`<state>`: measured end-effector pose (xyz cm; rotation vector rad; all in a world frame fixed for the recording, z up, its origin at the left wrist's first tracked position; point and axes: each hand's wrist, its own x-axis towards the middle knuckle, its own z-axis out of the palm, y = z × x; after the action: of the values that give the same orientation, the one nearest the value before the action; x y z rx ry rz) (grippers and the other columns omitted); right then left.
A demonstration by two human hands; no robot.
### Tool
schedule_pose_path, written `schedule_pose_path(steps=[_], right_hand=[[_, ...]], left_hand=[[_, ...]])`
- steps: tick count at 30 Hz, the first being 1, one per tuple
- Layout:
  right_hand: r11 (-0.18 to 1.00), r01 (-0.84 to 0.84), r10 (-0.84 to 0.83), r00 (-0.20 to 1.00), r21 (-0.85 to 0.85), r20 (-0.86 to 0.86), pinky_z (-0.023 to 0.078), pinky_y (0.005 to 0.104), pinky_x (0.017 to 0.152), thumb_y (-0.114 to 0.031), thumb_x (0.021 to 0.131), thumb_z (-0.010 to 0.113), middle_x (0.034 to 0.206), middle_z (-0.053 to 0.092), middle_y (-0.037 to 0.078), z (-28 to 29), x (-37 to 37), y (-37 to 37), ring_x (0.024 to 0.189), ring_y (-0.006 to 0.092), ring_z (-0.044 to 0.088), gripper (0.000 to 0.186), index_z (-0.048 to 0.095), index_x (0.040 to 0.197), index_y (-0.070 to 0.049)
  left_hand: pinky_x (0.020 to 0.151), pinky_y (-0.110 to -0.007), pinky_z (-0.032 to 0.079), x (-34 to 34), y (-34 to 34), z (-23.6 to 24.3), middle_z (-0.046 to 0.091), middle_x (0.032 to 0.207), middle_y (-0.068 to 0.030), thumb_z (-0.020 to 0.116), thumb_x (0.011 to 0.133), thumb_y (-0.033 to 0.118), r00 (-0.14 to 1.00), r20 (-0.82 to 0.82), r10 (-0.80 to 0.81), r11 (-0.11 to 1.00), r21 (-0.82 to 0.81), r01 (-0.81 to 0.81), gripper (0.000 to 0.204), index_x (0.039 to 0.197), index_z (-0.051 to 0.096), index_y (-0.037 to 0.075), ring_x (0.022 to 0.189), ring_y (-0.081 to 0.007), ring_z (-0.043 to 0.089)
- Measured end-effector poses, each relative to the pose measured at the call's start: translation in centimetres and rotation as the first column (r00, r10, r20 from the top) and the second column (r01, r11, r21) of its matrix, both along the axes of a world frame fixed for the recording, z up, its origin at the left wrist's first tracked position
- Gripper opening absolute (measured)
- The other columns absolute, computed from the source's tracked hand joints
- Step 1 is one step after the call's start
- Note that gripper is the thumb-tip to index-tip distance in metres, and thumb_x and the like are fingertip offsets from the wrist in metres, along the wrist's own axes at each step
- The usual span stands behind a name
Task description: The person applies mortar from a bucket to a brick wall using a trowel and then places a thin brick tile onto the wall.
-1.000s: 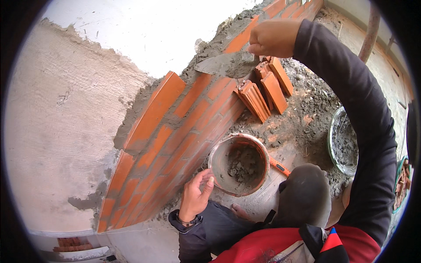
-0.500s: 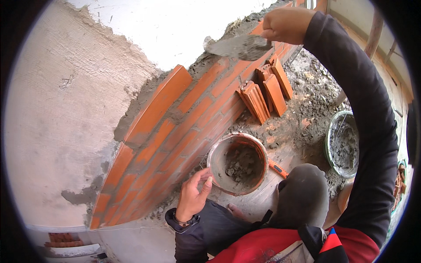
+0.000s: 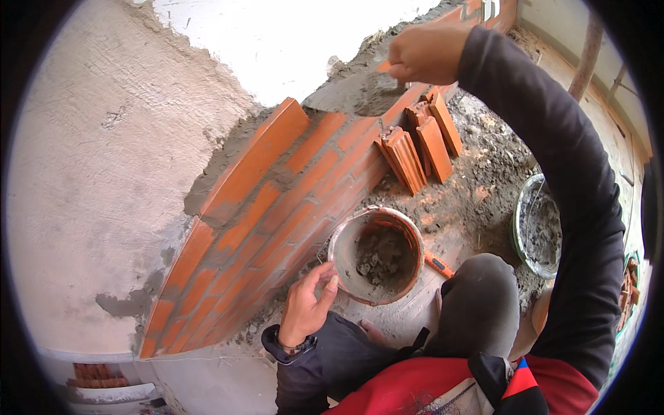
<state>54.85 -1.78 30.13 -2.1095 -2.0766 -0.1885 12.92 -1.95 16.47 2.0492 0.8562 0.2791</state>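
My right hand (image 3: 430, 52), its fingers closed round the handle, holds a trowel (image 3: 363, 94) at the top of the low brick wall (image 3: 304, 176). The trowel's grey blade lies along the mortar (image 3: 408, 34) on the wall's upper edge, beside the end of a raised orange brick (image 3: 259, 155). The handle is mostly hidden in my fist. Lower down, my left hand (image 3: 309, 303) is at the left rim of a round bucket (image 3: 335, 242), thumb and fingers apart and fingertips at the rim. Grey mortar (image 3: 379, 259) lies inside the bucket.
Several loose orange bricks (image 3: 432, 146) lean beside the wall. An orange-handled tool (image 3: 438, 264) lies against the bucket. Further right, a second bucket (image 3: 517, 225) holds grey mix, next to rubble (image 3: 484, 166) on the floor. A plastered wall (image 3: 124, 180) rises on the left.
My right hand has moved a little left and down, bringing the trowel blade from above the wall down onto its top edge. My left hand stays by the bucket rim.
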Motion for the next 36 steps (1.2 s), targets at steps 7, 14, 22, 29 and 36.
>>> schedule_pose_path(steps=[7, 14, 22, 29, 36], right_hand=[[0.984, 0.142, -0.123, 0.977, -0.103, 0.172, 0.052, 0.0466, 0.069, -0.025, 0.089, 0.053, 0.068, 0.062, 0.02, 1.4, -0.1, -0.3, 0.065, 0.0347, 0.063, 0.035, 0.065, 0.071, 0.002], [0.995, 0.1, -0.101, 0.982, 0.011, 0.162, 0.052, 0.0466, 0.071, -0.027, 0.089, 0.054, 0.07, 0.062, 0.02, 1.1, 1.2, -0.9, 0.068, 0.0342, 0.064, 0.034, 0.065, 0.073, 0.002], [0.96, 0.279, -0.257, 0.92, -0.036, 0.295, 0.052, 0.047, 0.075, -0.026, 0.091, 0.053, 0.073, 0.064, 0.019, 1.7, 1.1, -0.3, 0.071, 0.0344, 0.065, 0.033, 0.067, 0.077, 0.001], [0.988, 0.152, -0.142, 0.974, -0.041, 0.179, 0.052, 0.047, 0.072, -0.024, 0.09, 0.053, 0.073, 0.063, 0.019, 1.7, -1.2, -0.4, 0.07, 0.035, 0.064, 0.032, 0.066, 0.075, 0.001], [0.958, 0.266, -0.231, 0.939, -0.111, 0.256, 0.05, 0.0491, 0.068, -0.024, 0.088, 0.054, 0.067, 0.059, 0.02, 1.6, 2.1, -0.1, 0.064, 0.0354, 0.061, 0.034, 0.061, 0.068, 0.003]], left_hand=[[0.091, -0.038, 0.051, -0.4, -0.1, 0.1, 0.07, 0.108, -0.0206, 0.06, 0.1, 0.034, 1.0, 0.014, 0.011, 1.0, -0.007, -0.011, 0.046, 0.126, 0.057, -0.004, 0.104, -0.0301, 0.068], [0.091, -0.038, 0.051, -0.6, 0.0, -0.1, 0.07, 0.108, -0.0212, 0.06, 0.099, 0.033, 1.0, 0.002, 0.003, 1.0, 0.011, -0.003, 0.045, 0.126, 0.058, -0.003, 0.104, -0.032, 0.068], [0.091, -0.039, 0.051, -0.4, 0.0, 0.0, 0.07, 0.11, -0.0212, 0.06, 0.099, 0.033, 0.999, 0.035, -0.029, 0.999, 0.015, 0.029, 0.045, 0.127, 0.057, -0.003, 0.105, -0.0319, 0.068], [0.091, -0.039, 0.051, -0.7, 0.1, 0.1, 0.07, 0.111, -0.0206, 0.06, 0.099, 0.033, 0.999, 0.008, -0.042, 0.999, 0.021, 0.042, 0.045, 0.127, 0.057, -0.003, 0.105, -0.0309, 0.068], [0.09, -0.038, 0.052, -0.9, -0.1, 0.1, 0.07, 0.11, -0.021, 0.06, 0.099, 0.033, 0.996, 0.066, -0.054, 0.998, 0.024, 0.053, 0.046, 0.127, 0.057, -0.003, 0.104, -0.0313, 0.069]])
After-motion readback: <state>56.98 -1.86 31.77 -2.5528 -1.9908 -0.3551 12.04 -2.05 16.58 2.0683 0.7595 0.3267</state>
